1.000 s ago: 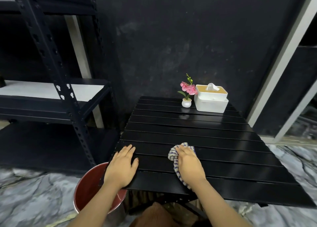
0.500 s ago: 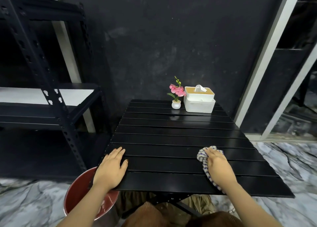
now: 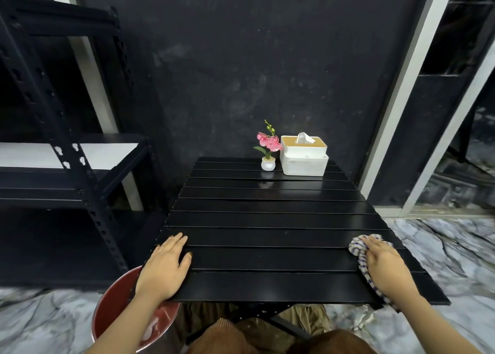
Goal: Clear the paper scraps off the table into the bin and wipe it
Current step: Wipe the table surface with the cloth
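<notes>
The right hand (image 3: pixel 385 266) at the lower right of the frame covers most of the striped cloth (image 3: pixel 358 247). The left forearm at lower left hides part of the red bin (image 3: pixel 117 308), whose contents are indistinct. The frame's bottom edge cuts off both forearms.

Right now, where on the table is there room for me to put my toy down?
The whole middle of the black table is bare, between the left hand at the near left edge and the right hand on the striped cloth at the near right. It is crowded only at the far edge, where the flower pot and tissue box stand.
</notes>
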A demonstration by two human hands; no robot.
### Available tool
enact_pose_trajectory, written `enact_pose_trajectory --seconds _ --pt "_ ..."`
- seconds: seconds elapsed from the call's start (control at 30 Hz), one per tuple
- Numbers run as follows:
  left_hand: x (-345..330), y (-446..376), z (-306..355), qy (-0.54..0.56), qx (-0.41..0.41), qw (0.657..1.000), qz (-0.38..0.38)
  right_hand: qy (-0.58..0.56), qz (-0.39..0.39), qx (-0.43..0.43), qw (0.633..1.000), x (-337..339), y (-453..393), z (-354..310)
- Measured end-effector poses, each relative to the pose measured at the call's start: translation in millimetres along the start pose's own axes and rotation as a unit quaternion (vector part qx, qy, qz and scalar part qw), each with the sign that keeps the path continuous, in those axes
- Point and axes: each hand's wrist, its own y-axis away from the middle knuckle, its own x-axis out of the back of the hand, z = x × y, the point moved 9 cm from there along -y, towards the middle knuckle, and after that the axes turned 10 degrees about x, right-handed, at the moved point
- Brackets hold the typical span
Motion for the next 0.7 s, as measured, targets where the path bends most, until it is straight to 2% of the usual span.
enact_pose_trajectory --seconds 0.4,0.57,0.7 --pt "1 -1 2 -0.012 -0.001 1.0 0.005 -0.005 0.012 0.004 1.0 1 -2 7" --pt "-1 -7 3 -0.025 0.006 1.0 -0.002 0.01 -0.006 -0.002 1.0 0 -10 9" --pt "2 -16 7 -0.003 0.018 1.0 -0.006 0.169 -0.051 -0.008 0.984 6 -25 -1"
